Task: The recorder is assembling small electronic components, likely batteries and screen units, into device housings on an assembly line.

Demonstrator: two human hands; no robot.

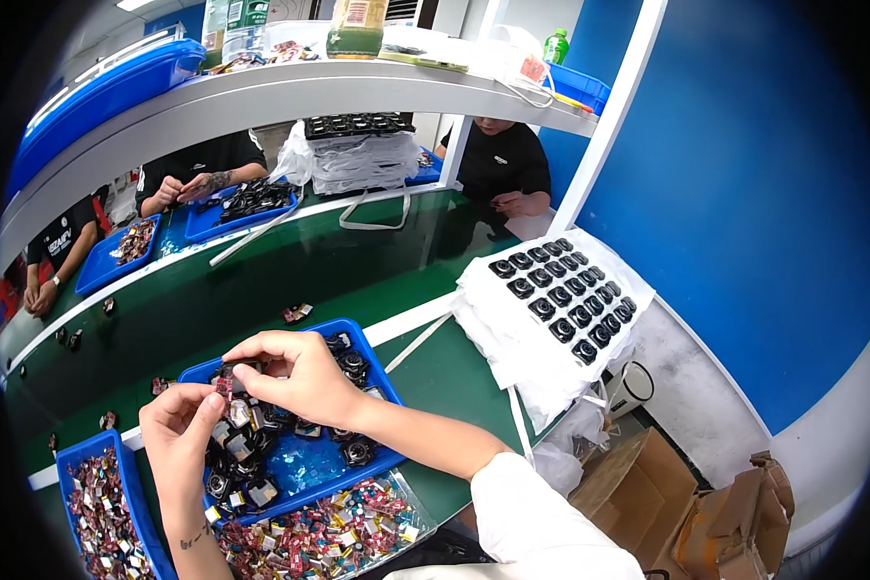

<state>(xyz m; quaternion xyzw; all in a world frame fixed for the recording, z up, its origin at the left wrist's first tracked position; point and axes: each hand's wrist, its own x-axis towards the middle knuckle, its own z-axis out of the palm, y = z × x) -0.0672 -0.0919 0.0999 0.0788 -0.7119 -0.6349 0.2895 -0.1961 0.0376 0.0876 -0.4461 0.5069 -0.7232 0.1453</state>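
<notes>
Over a blue tray [370,333] my two hands meet at its left side. My left hand [179,430] is closed in a pinch on a small red circuit board [225,385]. My right hand [300,377] is closed around a small black part [245,365] that touches the board; fingers hide much of it. Black camera-like modules [356,450], some with pale rectangles, lie in the tray beneath. In front of the tray, a clear bag [333,522] holds many small red boards with white and yellow pieces.
Another blue bin [66,466] of small red parts stands at left. Loose parts [298,312] rest on the green conveyor [155,333]. Black modules in rows fill a white tray stack [488,333] at right. Cardboard boxes [638,493] sit below. Other people work across the conveyor under a shelf [261,87].
</notes>
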